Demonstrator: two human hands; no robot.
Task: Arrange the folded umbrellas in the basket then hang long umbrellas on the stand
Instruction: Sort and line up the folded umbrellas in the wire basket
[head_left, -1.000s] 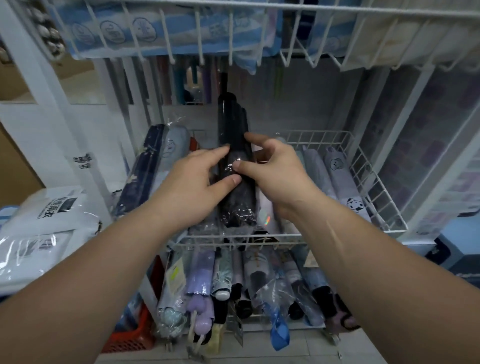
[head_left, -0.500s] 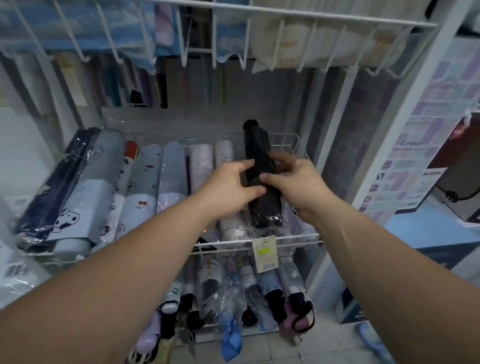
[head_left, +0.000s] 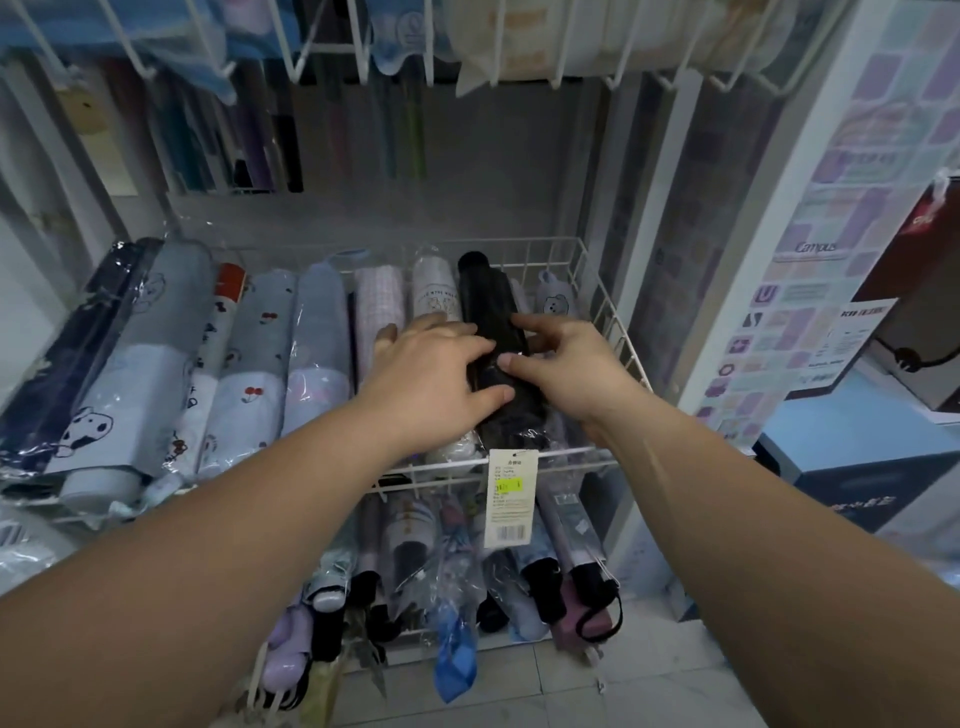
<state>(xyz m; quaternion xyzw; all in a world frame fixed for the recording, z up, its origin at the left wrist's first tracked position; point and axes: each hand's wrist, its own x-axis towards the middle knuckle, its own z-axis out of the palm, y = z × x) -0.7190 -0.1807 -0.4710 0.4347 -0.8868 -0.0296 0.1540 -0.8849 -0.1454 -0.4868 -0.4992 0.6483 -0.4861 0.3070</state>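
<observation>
A black folded umbrella (head_left: 485, 299) in a clear sleeve lies lengthwise near the right end of the white wire basket (head_left: 615, 332). It rests among several other folded umbrellas in grey, blue and lilac. My left hand (head_left: 431, 376) lies over its left side with the thumb curled against it. From the right, my right hand (head_left: 569, 369) grips it, thumb on top. Its white price tag (head_left: 511, 499) hangs over the basket's front rim. Long umbrellas (head_left: 270, 150) hang behind the basket.
A lower wire basket (head_left: 467, 608) holds more folded umbrellas with their handles pointing toward me. An upper wire shelf (head_left: 332, 57) with packaged goods overhangs the basket. At the right are a white post (head_left: 743, 291), a poster and a blue counter (head_left: 852, 431).
Both hands have carried the black umbrella to the right and lowered it from a raised tilt down among the umbrellas in the basket. The view has swung right.
</observation>
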